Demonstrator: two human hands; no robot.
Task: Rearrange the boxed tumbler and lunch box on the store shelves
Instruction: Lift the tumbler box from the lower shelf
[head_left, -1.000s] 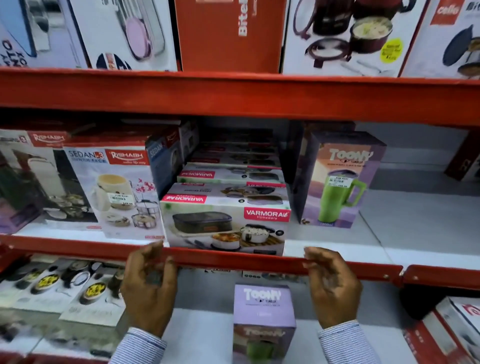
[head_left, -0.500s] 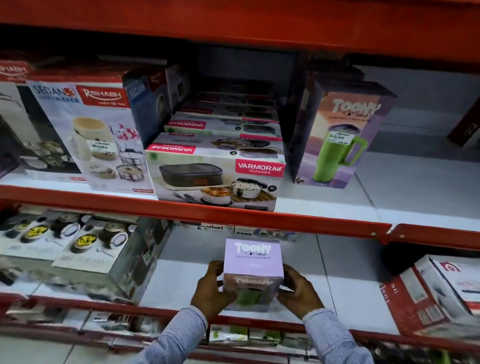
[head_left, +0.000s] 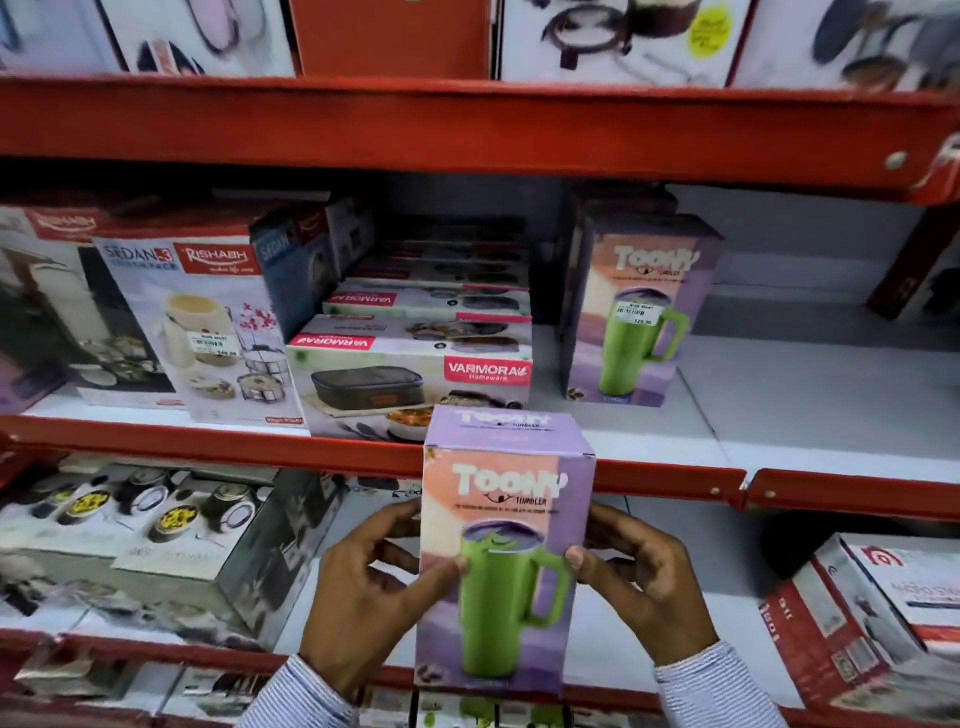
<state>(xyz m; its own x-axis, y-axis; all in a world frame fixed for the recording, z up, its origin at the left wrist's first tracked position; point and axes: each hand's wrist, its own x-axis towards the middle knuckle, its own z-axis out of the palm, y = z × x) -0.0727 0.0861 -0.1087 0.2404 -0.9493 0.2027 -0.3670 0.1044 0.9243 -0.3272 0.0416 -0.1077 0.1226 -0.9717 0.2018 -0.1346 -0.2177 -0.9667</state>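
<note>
While the tumbler box (head_left: 506, 551) is gripped by both hands (head_left: 363, 597) (head_left: 644, 582), light, stiff card is judged; its sides are best held.

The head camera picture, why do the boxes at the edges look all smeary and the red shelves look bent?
In the head view, the held tumbler box between the left hand and right hand reads fairly sharp; the top-shelf boxes and the lower-left box are smeared, probably motion blur; the wide-angle lens bows the red shelf rail.
</note>
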